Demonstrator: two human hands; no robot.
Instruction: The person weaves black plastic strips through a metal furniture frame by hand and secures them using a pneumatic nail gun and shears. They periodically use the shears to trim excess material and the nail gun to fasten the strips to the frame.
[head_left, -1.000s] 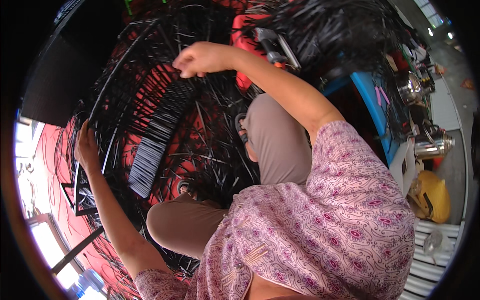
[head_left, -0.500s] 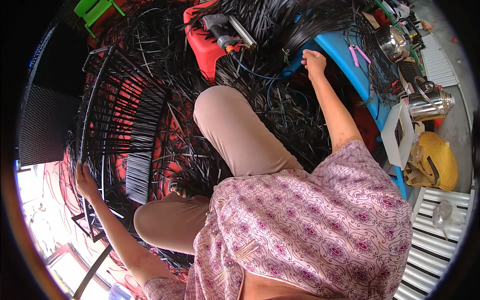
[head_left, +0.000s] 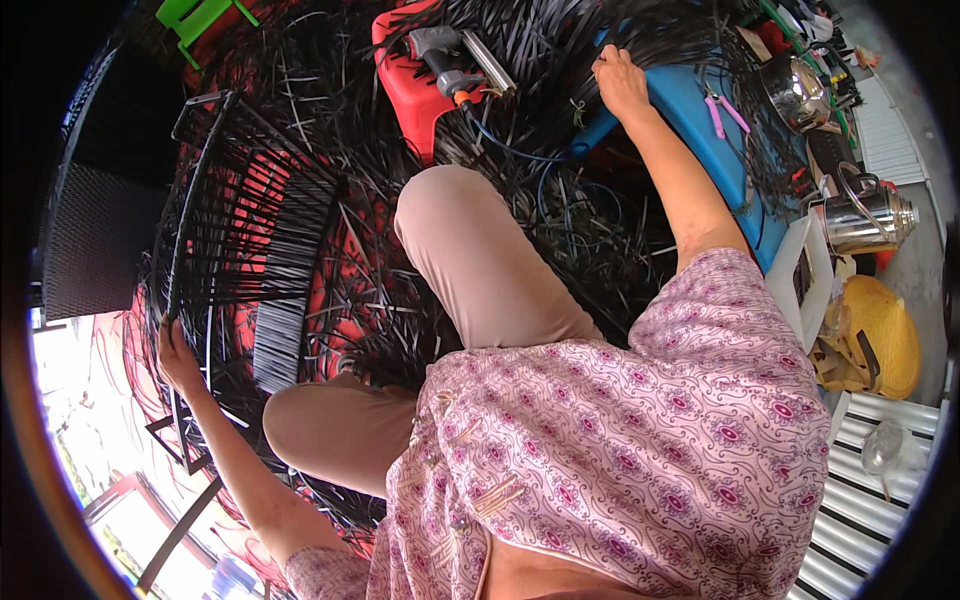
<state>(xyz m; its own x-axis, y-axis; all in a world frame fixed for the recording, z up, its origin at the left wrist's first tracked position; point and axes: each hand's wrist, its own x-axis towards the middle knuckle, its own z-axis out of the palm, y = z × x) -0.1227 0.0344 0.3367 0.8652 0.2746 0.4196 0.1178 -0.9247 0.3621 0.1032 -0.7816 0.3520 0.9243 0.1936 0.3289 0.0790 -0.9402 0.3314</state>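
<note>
At the left, my left hand (head_left: pixel 178 362) is closed on the near edge of a black frame (head_left: pixel 180 215). Dark strips run across this frame, and a dense woven panel (head_left: pixel 279 340) fills its lower middle part. My right arm reaches up and away. My right hand (head_left: pixel 621 82), its fingers bent, is over loose black plastic strips (head_left: pixel 560 45) beside the blue table (head_left: pixel 690 115). What lies between those fingertips, if anything, is hidden. A grey air stapler (head_left: pixel 440 60) with a blue hose rests on a red plastic stool (head_left: pixel 408 100).
Loose black strips cover much of the red floor (head_left: pixel 345 240). Pink-handled cutters (head_left: pixel 722 115) lie on the blue table. Metal kettles (head_left: pixel 862 218), a white tray (head_left: pixel 800 280) and a yellow hat (head_left: pixel 882 335) are at the right. A green chair (head_left: pixel 195 28) stands far left.
My right hand has moved farther away and slightly left, up to the loose black strips. My left hand stays on the frame, shifted very slightly in view.
</note>
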